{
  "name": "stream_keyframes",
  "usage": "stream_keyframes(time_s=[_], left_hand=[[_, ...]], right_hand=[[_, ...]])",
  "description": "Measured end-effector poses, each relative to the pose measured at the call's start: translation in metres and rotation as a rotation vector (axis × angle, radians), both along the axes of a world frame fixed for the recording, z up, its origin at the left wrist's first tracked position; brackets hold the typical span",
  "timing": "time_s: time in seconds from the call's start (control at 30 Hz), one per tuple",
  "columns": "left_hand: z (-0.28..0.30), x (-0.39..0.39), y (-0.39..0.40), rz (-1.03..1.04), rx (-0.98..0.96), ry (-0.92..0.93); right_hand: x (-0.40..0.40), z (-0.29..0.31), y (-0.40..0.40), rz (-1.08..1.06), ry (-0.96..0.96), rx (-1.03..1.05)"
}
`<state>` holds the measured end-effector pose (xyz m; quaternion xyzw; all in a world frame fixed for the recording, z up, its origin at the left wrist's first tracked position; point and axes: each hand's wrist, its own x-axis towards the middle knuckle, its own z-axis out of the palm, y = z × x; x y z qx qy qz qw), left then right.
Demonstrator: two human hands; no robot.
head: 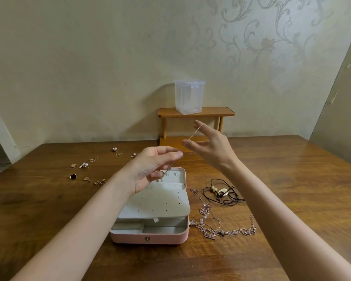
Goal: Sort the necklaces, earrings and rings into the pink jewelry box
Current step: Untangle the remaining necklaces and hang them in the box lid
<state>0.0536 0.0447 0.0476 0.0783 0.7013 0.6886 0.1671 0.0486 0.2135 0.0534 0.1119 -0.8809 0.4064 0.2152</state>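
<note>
Both hands raised, fingers (199,125) pinching

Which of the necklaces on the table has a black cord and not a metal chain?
The black cord necklace with beads, right of the pink jewelry box. The chain necklaces nearer the camera are thin pinkish metal.

We record a pink jewelry box (150,238) with pale grey lining and a white panel (156,203) dotted with small dark holes. The bench (49,209) we list as dark brown wood with streaked grain. Rose-gold chains (221,228), a black cord necklace (223,192) with cream beads, an orange-brown shelf (197,112), and cream wallpaper (251,41) with grey scrollwork complete our entry.
</note>
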Motion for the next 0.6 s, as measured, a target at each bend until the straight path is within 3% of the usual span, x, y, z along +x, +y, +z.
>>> stream_keyframes(time_s=[0.1, 0.27, 0.37, 0.47, 0.6], left_hand=[[0.000, 0.002, 0.010, 0.132, -0.193, 0.201], [-0.007, -0.006, 0.015, 0.261, -0.350, 0.594], [-0.013, -0.010, 0.017, 0.328, -0.518, 0.820], [-0.012, -0.010, 0.016, 0.318, -0.487, 0.818], [-0.009, -0.009, 0.013, 0.311, -0.251, 0.544]], right_hand=[[0.002, -0.002, -0.007, -0.020, -0.009, 0.036], [0.002, -0.005, -0.012, -0.072, -0.061, 0.032], [0.003, -0.005, -0.013, -0.065, -0.098, -0.085], [0.005, -0.003, -0.011, 0.068, -0.211, -0.398], [0.009, -0.002, -0.009, 0.194, -0.263, -0.625]])
